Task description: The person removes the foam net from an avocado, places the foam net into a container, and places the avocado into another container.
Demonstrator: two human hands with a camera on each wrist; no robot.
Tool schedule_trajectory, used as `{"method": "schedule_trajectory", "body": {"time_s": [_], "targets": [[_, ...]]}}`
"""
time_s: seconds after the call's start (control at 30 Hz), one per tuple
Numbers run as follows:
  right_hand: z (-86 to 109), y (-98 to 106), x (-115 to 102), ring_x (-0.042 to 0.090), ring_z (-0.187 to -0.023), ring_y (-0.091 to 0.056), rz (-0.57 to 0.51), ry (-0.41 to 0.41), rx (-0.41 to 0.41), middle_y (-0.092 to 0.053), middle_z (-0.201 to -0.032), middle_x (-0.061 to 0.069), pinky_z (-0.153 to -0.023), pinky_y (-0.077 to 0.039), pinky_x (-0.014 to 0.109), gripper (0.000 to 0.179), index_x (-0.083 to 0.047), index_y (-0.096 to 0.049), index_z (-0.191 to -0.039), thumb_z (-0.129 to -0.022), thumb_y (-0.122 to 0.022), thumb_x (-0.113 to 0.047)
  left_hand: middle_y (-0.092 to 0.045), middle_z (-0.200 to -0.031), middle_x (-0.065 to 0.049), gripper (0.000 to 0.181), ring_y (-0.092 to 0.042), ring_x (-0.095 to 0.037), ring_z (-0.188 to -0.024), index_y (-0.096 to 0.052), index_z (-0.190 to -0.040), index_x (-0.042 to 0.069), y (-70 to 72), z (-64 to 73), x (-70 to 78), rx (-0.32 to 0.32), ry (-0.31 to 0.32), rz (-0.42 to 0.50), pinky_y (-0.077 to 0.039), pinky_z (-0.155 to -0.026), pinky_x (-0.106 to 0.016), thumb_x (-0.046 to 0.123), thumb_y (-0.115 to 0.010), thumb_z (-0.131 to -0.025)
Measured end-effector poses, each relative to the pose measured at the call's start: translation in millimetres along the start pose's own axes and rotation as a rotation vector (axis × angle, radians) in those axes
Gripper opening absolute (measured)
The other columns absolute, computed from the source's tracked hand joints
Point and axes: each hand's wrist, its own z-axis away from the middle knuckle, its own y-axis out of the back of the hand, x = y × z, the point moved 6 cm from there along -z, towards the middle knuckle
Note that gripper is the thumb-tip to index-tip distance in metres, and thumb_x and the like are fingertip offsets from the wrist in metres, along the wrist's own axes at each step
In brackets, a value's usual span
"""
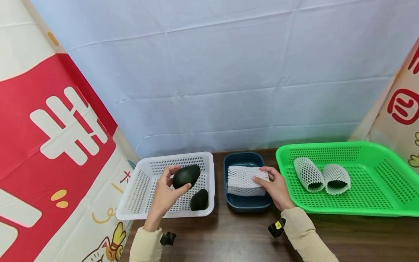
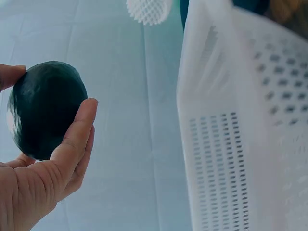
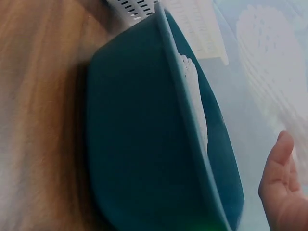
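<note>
In the head view my left hand grips a dark green avocado over the white basket. The left wrist view shows the avocado held between thumb and fingers. A second avocado lies in that basket's front right corner. My right hand pinches the right end of a white foam net sleeve above a dark blue tub. More white foam net sits inside the tub in the right wrist view, where the raised sleeve looks washed out.
To the right stands a green basket with two dark fruits in foam net sleeves. The containers rest on a brown wooden table. A pale cloth hangs behind, and a printed red and cream cloth hangs at left.
</note>
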Motion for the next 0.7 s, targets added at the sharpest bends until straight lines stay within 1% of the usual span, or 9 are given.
{"method": "schedule_trajectory", "body": {"time_s": [0.07,0.17,0.23,0.27,0.37,0.47,0.57,0.63,0.7], "targets": [[-5.5,-2.2,-1.3,0.013,-0.084,-0.059,0.006,0.0,0.008,-0.054,-0.129,0.015,-0.08,-0.053,0.041,0.058,-0.005,-0.048,-0.13,-0.085,-0.078,-0.024,-0.054,-0.128,-0.014,0.059,-0.06,-0.031,-0.098,-0.053,-0.13,0.005,4.0,-10.1,4.4,-0.009,0.004,-0.018,-0.049,-0.08,-0.039,0.0,-0.079,-0.077],[-14.5,-4.6,-5.7,0.017,-0.09,-0.059,0.021,0.019,0.019,-0.053,-0.131,0.016,-0.082,-0.052,0.043,0.057,-0.004,-0.047,-0.131,-0.085,-0.078,-0.021,-0.053,-0.126,-0.013,0.058,-0.06,-0.031,-0.097,-0.053,-0.13,0.008,9.8,-25.4,7.5,-0.029,0.009,-0.03,-0.049,-0.079,-0.037,0.002,-0.079,-0.078],[-19.9,-6.0,-9.9,0.023,-0.097,-0.057,0.038,0.04,0.018,-0.051,-0.134,0.016,-0.082,-0.052,0.045,0.057,-0.004,-0.047,-0.131,-0.085,-0.077,-0.019,-0.053,-0.125,-0.011,0.058,-0.06,-0.029,-0.095,-0.054,-0.13,0.011,13.2,-35.3,6.0,-0.046,0.011,-0.042,-0.048,-0.077,-0.035,0.005,-0.079,-0.078],[-22.3,-6.6,-12.1,0.026,-0.107,-0.054,0.048,0.05,0.015,-0.05,-0.136,0.015,-0.083,-0.051,0.045,0.057,-0.003,-0.047,-0.132,-0.086,-0.077,-0.018,-0.053,-0.125,-0.011,0.058,-0.06,-0.029,-0.094,-0.054,-0.13,0.012,14.3,-39.9,4.7,-0.06,0.015,-0.04,-0.049,-0.076,-0.035,0.005,-0.079,-0.078],[-28.2,-8.7,-17.3,0.033,-0.133,-0.036,0.069,0.069,-0.005,-0.044,-0.142,0.016,-0.085,-0.05,0.045,0.056,-0.003,-0.047,-0.133,-0.087,-0.076,-0.016,-0.051,-0.126,-0.012,0.057,-0.06,-0.03,-0.092,-0.054,-0.13,0.012,16.0,-52.2,-3.1,-0.107,0.034,-0.064,-0.049,-0.073,-0.034,0.008,-0.078,-0.078],[-33.8,-11.1,-20.7,0.033,-0.143,-0.017,0.077,0.074,-0.025,-0.038,-0.147,0.017,-0.088,-0.049,0.045,0.057,-0.001,-0.046,-0.134,-0.087,-0.075,-0.014,-0.05,-0.127,-0.014,0.059,-0.06,-0.031,-0.091,-0.055,-0.13,0.01,14.3,-64.4,-15.8,-0.16,0.058,-0.07,-0.05,-0.072,-0.035,0.01,-0.079,-0.077],[-40.3,-13.2,-21.2,0.035,-0.133,-0.035,0.051,0.059,-0.04,-0.036,-0.148,0.018,-0.087,-0.049,0.047,0.056,-0.001,-0.045,-0.134,-0.087,-0.074,-0.011,-0.05,-0.13,-0.014,0.061,-0.059,-0.031,-0.095,-0.054,-0.132,0.008,9.6,-77.3,-32.3,-0.226,0.071,-0.048,-0.05,-0.074,-0.036,0.01,-0.081,-0.076],[-44.9,-14.7,-19.8,0.033,-0.116,-0.05,0.034,0.044,-0.049,-0.036,-0.148,0.018,-0.084,-0.05,0.046,0.057,-0.001,-0.044,-0.134,-0.087,-0.074,-0.009,-0.049,-0.132,-0.013,0.062,-0.059,-0.032,-0.099,-0.054,-0.132,0.008,6.1,-85.4,-45.3,-0.272,0.085,-0.006,-0.052,-0.076,-0.037,0.007,-0.081,-0.076],[-49.2,-16.0,-16.6,0.028,-0.092,-0.059,0.01,0.02,-0.057,-0.038,-0.145,0.019,-0.081,-0.052,0.044,0.057,-0.001,-0.044,-0.134,-0.087,-0.074,-0.008,-0.048,-0.134,-0.014,0.063,-0.058,-0.034,-0.104,-0.053,-0.133,0.008,3.0,-92.3,-60.4,-0.316,0.118,0.054,-0.054,-0.078,-0.039,0.003,-0.08,-0.077]]}}
